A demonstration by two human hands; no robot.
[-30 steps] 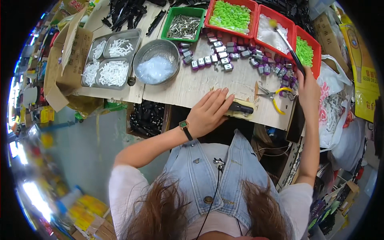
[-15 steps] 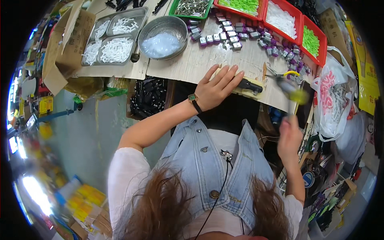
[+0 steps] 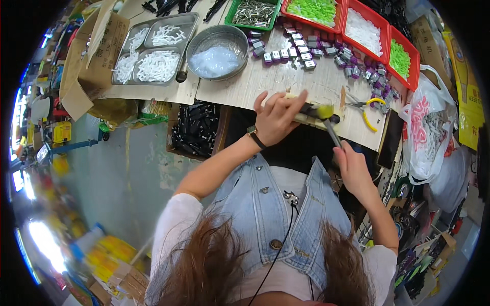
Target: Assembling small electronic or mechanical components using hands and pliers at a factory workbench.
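My left hand (image 3: 275, 118) presses its bent fingers onto a dark, elongated part (image 3: 308, 108) at the table's front edge. That part lies in a pale yellow block (image 3: 302, 119), partly hidden by the fingers. Wrapped round the handle of a hammer (image 3: 333, 133), my right hand (image 3: 353, 172) comes in from the right. The hammer's yellow-green head is over the right end of the dark part; whether they touch, I cannot tell. Yellow-handled pliers (image 3: 371, 113) lie just right of the block.
Small purple-and-silver pieces (image 3: 293, 52) spread across the table (image 3: 245, 97). Behind them stand red trays (image 3: 388, 48) and a green tray (image 3: 253, 26). A metal bowl (image 3: 190, 50) and a divided tray (image 3: 190, 26) sit left. A plastic bag (image 3: 426, 145) hangs right; a box of black parts (image 3: 220, 133) stands below.
The hammer has swung leftward from beside the pliers to over the dark part, with my right hand following. My left fingers have gone from stretched flat to bent.
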